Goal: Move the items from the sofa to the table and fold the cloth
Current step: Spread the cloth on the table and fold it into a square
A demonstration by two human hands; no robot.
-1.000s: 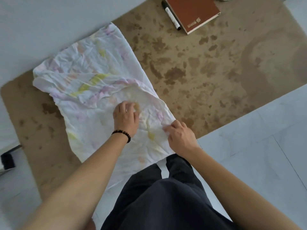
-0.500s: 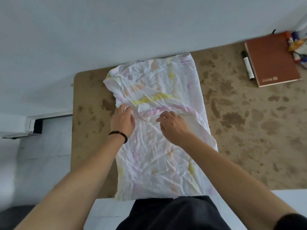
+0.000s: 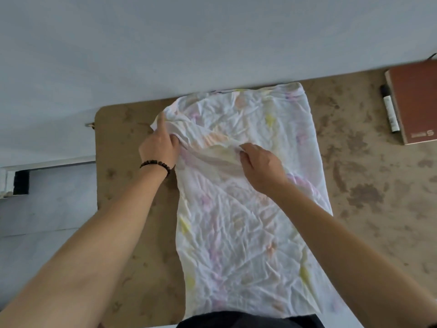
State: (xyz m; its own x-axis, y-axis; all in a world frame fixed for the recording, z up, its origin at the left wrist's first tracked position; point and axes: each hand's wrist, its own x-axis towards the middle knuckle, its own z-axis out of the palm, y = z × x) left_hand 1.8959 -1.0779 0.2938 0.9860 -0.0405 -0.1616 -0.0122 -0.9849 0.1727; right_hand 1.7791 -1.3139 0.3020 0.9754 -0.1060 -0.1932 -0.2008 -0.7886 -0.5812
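Cloth [image 3: 248,221] lies lengthwise on the stained bench [image 3: 366,197], mid-fold: the left hand [image 3: 159,147] grips its far-left edge, while the right hand [image 3: 260,166] pinches a raised ridge near the middle. The next move likely calls for drawing that far portion over evenly and flattening it. A notebook [image 3: 416,100] and marker [image 3: 389,112] lie well apart at right.

Home-like room: mottled brown table [image 3: 366,174], tiled floor [image 3: 47,197], notebook [image 3: 416,100] and marker [image 3: 390,112].

A crumpled white cloth [image 3: 248,209] with faint pastel blotches lies lengthwise on the table [image 3: 369,185], partly folded.
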